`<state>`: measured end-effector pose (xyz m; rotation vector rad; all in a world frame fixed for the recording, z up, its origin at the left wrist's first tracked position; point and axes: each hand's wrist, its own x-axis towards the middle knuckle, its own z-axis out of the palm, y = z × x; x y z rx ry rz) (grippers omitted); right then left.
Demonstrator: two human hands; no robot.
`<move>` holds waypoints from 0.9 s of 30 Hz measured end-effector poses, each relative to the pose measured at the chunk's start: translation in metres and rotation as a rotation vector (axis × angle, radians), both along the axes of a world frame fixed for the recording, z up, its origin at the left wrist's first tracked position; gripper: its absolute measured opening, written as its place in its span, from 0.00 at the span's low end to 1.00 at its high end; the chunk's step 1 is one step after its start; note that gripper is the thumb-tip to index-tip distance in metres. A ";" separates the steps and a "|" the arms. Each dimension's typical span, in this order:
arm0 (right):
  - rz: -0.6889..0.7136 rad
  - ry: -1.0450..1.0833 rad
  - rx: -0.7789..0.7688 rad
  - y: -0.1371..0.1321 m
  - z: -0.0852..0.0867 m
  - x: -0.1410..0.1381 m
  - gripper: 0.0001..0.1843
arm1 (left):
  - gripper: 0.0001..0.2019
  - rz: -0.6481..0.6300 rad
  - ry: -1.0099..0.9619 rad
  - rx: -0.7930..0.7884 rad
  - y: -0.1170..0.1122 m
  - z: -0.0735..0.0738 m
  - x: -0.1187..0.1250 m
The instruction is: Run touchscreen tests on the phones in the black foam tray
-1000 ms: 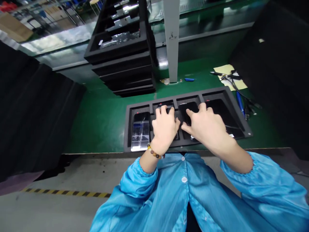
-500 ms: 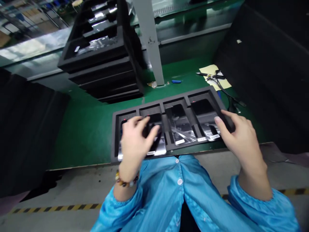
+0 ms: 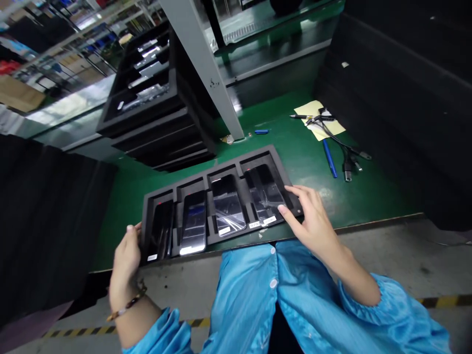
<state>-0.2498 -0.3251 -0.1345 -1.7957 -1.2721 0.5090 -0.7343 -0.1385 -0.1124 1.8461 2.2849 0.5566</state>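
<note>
A dark grey foam tray (image 3: 208,173) lies slanted along the front edge of the green bench. Its compartments hold several dark, glossy phones in a row, among them a left-end phone (image 3: 161,228), a phone with a bright lower edge (image 3: 193,221), a film-covered phone (image 3: 227,204) and a right-end phone (image 3: 264,191). My left hand (image 3: 126,255) grips the tray's left end, its fingers partly hidden by the side wall. At the right end, my right hand (image 3: 313,219) holds the tray's side, thumb over the rim by the right-end phone.
Stacked black trays (image 3: 158,118) stand behind to the left, beside a grey post (image 3: 206,69). Right of the tray lie yellow paper (image 3: 334,128), a blue pen (image 3: 330,158), black cables (image 3: 344,147) and a small blue cap (image 3: 261,132). Black curtains (image 3: 398,108) flank the bench.
The tray has shifted left along the bench, my right hand moving with it. My left hand has left the phones on the left and now holds the tray's left end.
</note>
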 end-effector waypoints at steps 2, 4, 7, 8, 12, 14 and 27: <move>-0.015 0.004 0.001 0.001 -0.006 0.001 0.34 | 0.42 0.048 -0.138 -0.033 -0.003 -0.003 0.001; -0.031 -0.002 0.001 0.004 -0.010 0.003 0.35 | 0.42 0.093 -0.237 -0.031 -0.006 -0.005 0.006; -0.074 -0.024 -0.007 0.009 -0.015 0.013 0.37 | 0.43 0.095 -0.359 -0.037 -0.005 -0.008 0.014; -0.094 -0.034 -0.013 0.009 -0.016 0.019 0.37 | 0.44 0.081 -0.393 -0.043 -0.005 -0.009 0.017; -0.166 -0.084 -0.037 0.003 -0.016 0.051 0.36 | 0.47 0.003 -0.470 -0.025 -0.002 -0.016 0.039; -0.216 -0.111 -0.042 -0.003 -0.012 0.065 0.36 | 0.45 -0.033 -0.479 0.006 -0.002 -0.021 0.056; -0.339 -0.210 -0.063 -0.014 0.007 0.067 0.34 | 0.20 -0.168 -0.472 0.088 -0.009 -0.022 0.090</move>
